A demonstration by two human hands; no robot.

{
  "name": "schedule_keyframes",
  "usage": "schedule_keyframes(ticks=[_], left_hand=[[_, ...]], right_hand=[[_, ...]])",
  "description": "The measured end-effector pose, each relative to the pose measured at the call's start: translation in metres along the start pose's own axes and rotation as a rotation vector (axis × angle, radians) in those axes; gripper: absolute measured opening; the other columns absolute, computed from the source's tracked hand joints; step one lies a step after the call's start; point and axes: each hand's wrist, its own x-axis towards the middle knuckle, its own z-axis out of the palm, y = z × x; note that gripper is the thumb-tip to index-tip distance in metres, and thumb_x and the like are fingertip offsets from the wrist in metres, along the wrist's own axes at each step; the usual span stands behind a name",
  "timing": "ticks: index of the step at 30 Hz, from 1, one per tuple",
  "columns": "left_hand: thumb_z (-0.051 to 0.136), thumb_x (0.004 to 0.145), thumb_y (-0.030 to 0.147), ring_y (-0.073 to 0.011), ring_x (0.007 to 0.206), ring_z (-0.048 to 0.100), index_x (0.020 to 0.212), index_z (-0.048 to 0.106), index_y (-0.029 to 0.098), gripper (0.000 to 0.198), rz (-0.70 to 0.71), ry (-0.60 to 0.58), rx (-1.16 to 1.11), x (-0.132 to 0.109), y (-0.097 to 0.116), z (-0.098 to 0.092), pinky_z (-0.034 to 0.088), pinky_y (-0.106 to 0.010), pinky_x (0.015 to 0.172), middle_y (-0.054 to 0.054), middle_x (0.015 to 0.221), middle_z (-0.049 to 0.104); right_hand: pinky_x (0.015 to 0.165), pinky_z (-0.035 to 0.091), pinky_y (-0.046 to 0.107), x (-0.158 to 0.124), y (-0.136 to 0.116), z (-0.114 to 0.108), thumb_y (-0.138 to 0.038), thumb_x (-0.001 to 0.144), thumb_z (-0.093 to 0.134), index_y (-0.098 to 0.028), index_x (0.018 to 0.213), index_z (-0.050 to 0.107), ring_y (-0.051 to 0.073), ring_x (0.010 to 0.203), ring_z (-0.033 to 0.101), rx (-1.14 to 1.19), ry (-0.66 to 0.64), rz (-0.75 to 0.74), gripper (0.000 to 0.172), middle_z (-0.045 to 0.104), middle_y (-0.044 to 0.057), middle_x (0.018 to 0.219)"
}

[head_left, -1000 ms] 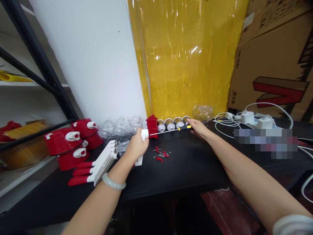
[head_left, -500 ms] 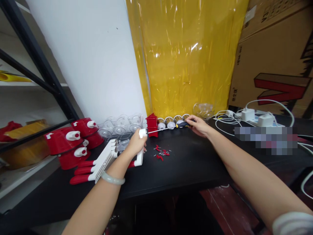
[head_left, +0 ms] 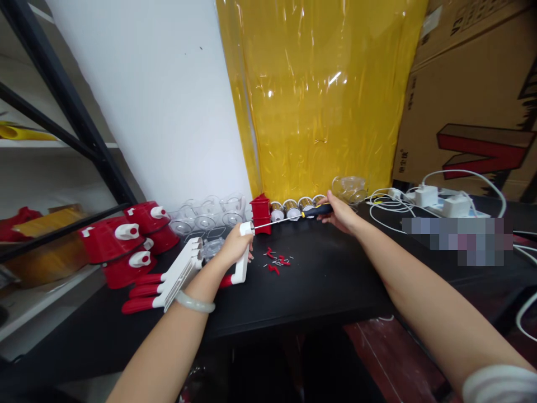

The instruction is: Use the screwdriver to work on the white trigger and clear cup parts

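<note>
The left hand (head_left: 235,246) grips a white handle (head_left: 240,271). The right hand (head_left: 342,214) clasps a screwdriver (head_left: 312,212) pointing at it.

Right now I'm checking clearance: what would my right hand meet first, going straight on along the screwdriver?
Likely the white-and-red handle in your left hand; the screwdriver ahead of your right hand seems to reach it, but depth is unclear.

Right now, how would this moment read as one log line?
left hand: grips white handle | right hand: holds screwdriver, tip at handle's end | table: red pieces, metal bits
</note>
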Motion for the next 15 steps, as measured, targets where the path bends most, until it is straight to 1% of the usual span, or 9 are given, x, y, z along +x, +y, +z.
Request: schedule_keyframes(ticks=[2,4,7,10,12,15], left_hand=[[0.053,0.081,0.015,-0.0201,0.042,0.062,0.118,0.049,0.020,0.038,0.015,0.067,0.021,0.001,-0.001,0.002,0.053,-0.030,0.043,0.005,0.057,0.056],[0.054,0.082,0.017,-0.0194,0.043,0.062,0.120,0.049,0.021,0.039,0.061,0.126,0.068,0.002,-0.003,0.002,0.052,-0.028,0.045,0.005,0.061,0.058],[0.055,0.083,0.018,-0.0190,0.045,0.063,0.120,0.049,0.021,0.038,0.113,0.175,0.130,0.002,-0.004,0.000,0.052,-0.027,0.046,0.004,0.064,0.059],[0.054,0.084,0.018,-0.0197,0.044,0.063,0.122,0.049,0.020,0.038,0.102,0.174,0.141,0.004,-0.004,-0.003,0.051,-0.028,0.045,0.003,0.063,0.058],[0.053,0.084,0.019,-0.0200,0.044,0.062,0.123,0.049,0.020,0.039,0.081,0.166,0.137,0.005,-0.005,-0.004,0.051,-0.028,0.046,0.004,0.062,0.057],[0.052,0.085,0.019,-0.0204,0.043,0.061,0.126,0.048,0.020,0.041,0.053,0.159,0.108,0.007,-0.006,-0.004,0.050,-0.028,0.044,0.004,0.059,0.055]], right_hand=[[0.040,0.032,0.023,0.003,0.006,-0.002,-0.075,0.092,0.046,-0.022,0.077,0.051,0.012,0.041,0.044,-0.159,0.007,0.100,0.055,0.049,-0.001,0.049],[0.037,0.024,0.023,0.004,0.011,-0.003,-0.072,0.092,0.050,-0.022,0.070,0.048,0.010,0.035,0.033,-0.244,0.005,0.124,0.055,0.041,-0.003,0.042],[0.038,0.022,0.022,0.005,0.016,-0.003,-0.066,0.091,0.059,-0.022,0.069,0.045,0.007,0.036,0.027,-0.160,-0.049,0.106,0.051,0.036,-0.006,0.041],[0.040,0.024,0.019,0.005,0.017,-0.001,-0.059,0.087,0.068,-0.021,0.070,0.046,0.006,0.040,0.030,-0.052,-0.093,0.076,0.047,0.037,-0.007,0.046],[0.043,0.031,0.019,0.006,0.016,0.000,-0.054,0.081,0.077,-0.021,0.072,0.049,0.006,0.045,0.038,0.010,-0.091,0.047,0.044,0.045,-0.006,0.054],[0.053,0.042,0.019,0.004,0.015,-0.001,-0.045,0.069,0.088,-0.021,0.080,0.057,0.007,0.057,0.050,0.125,-0.109,0.008,0.041,0.057,-0.004,0.072]])
